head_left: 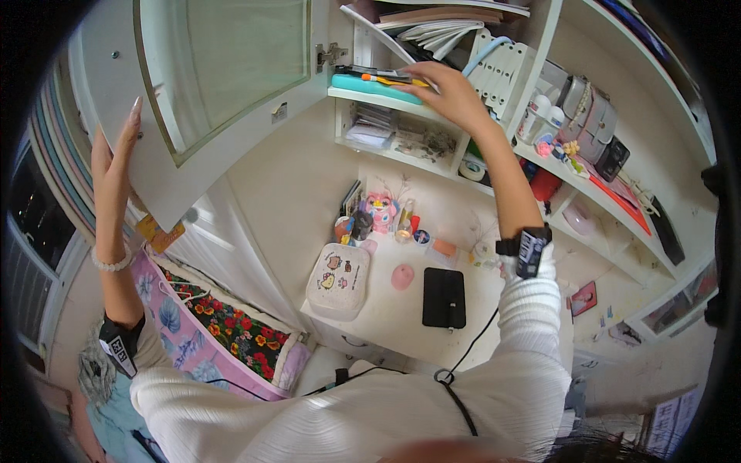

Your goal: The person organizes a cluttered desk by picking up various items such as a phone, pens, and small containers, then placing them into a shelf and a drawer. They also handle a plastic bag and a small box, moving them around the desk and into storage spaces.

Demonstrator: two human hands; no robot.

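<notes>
My left hand (113, 170) grips the free edge of a white cabinet door (255, 116) with a glass panel, which stands swung out to the left. The thumb lies on the near face, and the other fingers are partly hidden by the door. My right hand (449, 94) reaches up to the open shelf. Its thumb and fingers close around the right end of several pens (378, 78), one with an orange tip. The pens lie on top of a flat teal case (370, 88) at the shelf's front edge.
Papers and booklets (444, 35) lean above the teal case. Below, a desk (370, 318) bears a white lidded box (338, 278), a black tablet (444, 298), a pink mouse (402, 276) and a pink figurine (380, 211). Shelves at right hold a grey handbag (590, 116). A cable crosses near my right arm.
</notes>
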